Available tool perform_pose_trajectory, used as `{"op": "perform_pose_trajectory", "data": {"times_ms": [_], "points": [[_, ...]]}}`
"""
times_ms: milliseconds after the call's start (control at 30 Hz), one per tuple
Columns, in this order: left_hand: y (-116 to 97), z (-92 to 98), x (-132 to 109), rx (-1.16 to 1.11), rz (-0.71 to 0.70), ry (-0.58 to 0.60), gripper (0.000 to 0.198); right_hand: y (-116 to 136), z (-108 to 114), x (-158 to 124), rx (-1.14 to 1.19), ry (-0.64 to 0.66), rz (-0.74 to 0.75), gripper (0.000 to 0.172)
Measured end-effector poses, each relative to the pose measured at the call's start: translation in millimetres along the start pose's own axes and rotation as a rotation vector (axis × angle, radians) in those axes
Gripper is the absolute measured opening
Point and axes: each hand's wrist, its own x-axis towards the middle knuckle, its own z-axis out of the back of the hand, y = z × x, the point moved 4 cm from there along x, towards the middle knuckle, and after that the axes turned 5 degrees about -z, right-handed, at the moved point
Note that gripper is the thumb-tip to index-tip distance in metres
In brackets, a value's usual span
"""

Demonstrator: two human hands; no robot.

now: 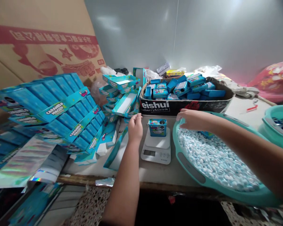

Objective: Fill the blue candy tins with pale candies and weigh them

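A blue candy tin [158, 128] stands upright on a white digital scale [156, 147], whose display is lit but too small to read. My left hand [135, 128] is just left of the tin, apart from it, with its fingers drawn together and nothing visible in them. Over the far left rim of a turquoise basin [179, 147] hovers my right hand [187, 120], its fingers curled; what they hold, if anything, is hidden. White and pale blue candies [217, 160] fill the basin. Part of a blue tin [206, 134] shows among them beneath my right forearm.
Behind the scale, a black carton [186, 106] holds many blue tins. Cardboard display trays [124, 81] are stacked at left, beside filled display boxes [61, 110]. An unfolded tray [118, 150] lies near the table edge. Another turquoise basin [277, 125] stands at right.
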Motion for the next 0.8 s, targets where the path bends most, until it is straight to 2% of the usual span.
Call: {"op": "perform_pose_trajectory", "data": {"times_ms": [67,233,400,567,800], "points": [[0,-1.1,-1,0.012,0.004,0.011,0.04,0,-3,-2,-0.016,0.044,-0.043,0.034],[1,-1.7,0,0.053,0.007,0.031,0.042,9,-16,-9,-0.131,0.294,-0.049,0.019],[4,-3.9,-1,0.096,-0.005,0.048,0.046,5,-21,-5,-0.115,0.261,-0.016,0.023],[5,-7.0,-2,0.126,-0.024,0.067,0.046,0,-27,-3,-0.027,0.402,-0.005,0.036],[4,-3.7,-1,0.137,-0.034,0.046,0.046,8,-25,-9,-0.017,0.44,0.049,0.029]]}}
